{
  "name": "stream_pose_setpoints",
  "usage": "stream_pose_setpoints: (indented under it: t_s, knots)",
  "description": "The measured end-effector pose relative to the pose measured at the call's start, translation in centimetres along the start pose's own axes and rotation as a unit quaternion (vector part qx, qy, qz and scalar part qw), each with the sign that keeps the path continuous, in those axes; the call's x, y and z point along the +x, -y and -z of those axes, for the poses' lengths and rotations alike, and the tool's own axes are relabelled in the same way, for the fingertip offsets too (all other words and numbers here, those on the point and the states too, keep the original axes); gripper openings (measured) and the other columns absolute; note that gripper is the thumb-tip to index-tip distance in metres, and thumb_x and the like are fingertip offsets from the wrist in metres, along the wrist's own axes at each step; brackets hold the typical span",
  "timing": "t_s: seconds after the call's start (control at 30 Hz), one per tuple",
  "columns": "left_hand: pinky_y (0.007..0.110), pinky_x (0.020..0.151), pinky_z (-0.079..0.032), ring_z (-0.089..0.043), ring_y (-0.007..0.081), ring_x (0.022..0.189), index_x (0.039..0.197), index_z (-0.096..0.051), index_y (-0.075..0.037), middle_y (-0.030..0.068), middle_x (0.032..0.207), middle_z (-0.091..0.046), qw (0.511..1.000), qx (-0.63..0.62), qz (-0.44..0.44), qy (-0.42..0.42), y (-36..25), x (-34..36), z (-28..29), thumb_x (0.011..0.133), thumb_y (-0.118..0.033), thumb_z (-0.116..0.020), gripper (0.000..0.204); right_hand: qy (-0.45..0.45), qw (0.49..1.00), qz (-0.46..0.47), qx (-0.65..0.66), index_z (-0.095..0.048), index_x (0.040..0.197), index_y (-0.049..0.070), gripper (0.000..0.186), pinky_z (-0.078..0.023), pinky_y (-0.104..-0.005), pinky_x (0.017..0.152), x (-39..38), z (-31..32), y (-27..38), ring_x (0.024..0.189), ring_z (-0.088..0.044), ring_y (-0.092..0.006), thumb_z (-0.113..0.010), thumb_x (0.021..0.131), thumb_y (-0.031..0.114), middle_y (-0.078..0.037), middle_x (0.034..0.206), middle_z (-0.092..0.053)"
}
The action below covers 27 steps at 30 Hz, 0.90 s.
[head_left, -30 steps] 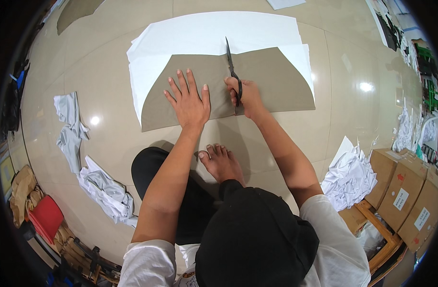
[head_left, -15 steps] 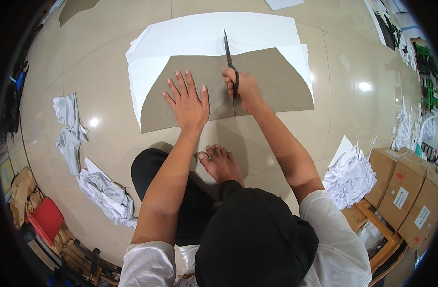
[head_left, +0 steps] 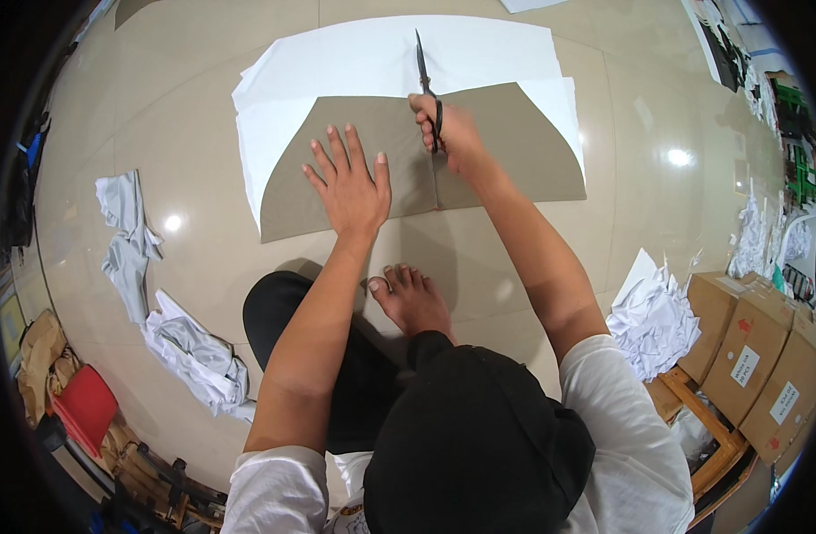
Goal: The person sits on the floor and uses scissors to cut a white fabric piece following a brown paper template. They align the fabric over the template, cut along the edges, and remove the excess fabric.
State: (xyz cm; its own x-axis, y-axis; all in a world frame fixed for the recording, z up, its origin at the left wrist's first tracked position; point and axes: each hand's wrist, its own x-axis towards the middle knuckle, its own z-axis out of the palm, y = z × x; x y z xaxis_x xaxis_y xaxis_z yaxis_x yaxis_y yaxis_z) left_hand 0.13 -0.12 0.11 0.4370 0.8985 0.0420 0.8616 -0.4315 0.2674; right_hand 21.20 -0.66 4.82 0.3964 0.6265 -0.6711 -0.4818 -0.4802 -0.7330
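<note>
A grey-brown piece of fabric (head_left: 532,147) with slanted sides lies flat over a larger white sheet (head_left: 336,58) on the floor. My left hand (head_left: 353,191) rests palm down on the left part of the brown piece, fingers spread. In my right hand (head_left: 452,133) are black-handled scissors (head_left: 422,64), held over the middle of the brown piece. Their blades point away from me, past its far edge and over the white sheet. They look closed or nearly so. A thin line runs from below my right hand to the near edge; whether seam or cut, I cannot tell.
My bare foot (head_left: 410,298) is on the tiles just this side of the fabric. Crumpled white cloth (head_left: 194,356) lies to the left, and a white heap (head_left: 654,320) to the right beside cardboard boxes (head_left: 742,356). A red object (head_left: 85,409) stands at lower left.
My right hand and the scissors have moved farther from me, so the blades reach further over the white sheet. My left hand stays in place on the brown fabric.
</note>
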Motion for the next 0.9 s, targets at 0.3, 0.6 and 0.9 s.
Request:
stream_pose_setpoints:
  t_s: [0.3,0.6,0.9]
  knots:
    - [0.071,0.137,-0.003,-0.009,0.0490,0.174,0.182,-0.025,-0.013,0.0183,0.189,-0.018,1.000,0.009,0.007,0.015,-0.1,0.1,-0.2,0.119,-0.056,-0.036,0.077,0.012,1.000,0.023,-0.003,-0.070,0.085,0.009,0.039,-0.045,-0.0256,0.051,2.6,-0.3,1.3,0.056,-0.056,-0.0072,-0.092,0.090,0.041,0.003,0.069,-0.062]
    - [0.071,0.138,-0.003,-0.009,0.0483,0.174,0.182,-0.024,-0.013,0.0174,0.190,-0.018,1.000,0.010,0.009,0.019,-0.1,0.1,-0.1,0.118,-0.057,-0.036,0.078,-0.004,0.999,0.026,0.026,-0.073,0.088,0.003,0.035,-0.045,-0.0274,0.051,5.3,-1.5,4.0,0.058,-0.057,-0.0108,-0.094,0.089,0.031,-0.001,0.073,-0.065]
    - [0.070,0.138,-0.002,-0.007,0.0477,0.174,0.183,-0.024,-0.014,0.0164,0.190,-0.017,1.000,0.007,0.011,0.017,0.3,0.0,-0.3,0.118,-0.056,-0.036,0.078,-0.022,0.995,0.093,0.025,-0.069,0.084,0.004,0.038,-0.047,-0.0291,0.055,3.5,1.5,3.3,0.058,-0.058,-0.0133,-0.092,0.093,0.033,-0.002,0.072,-0.064]
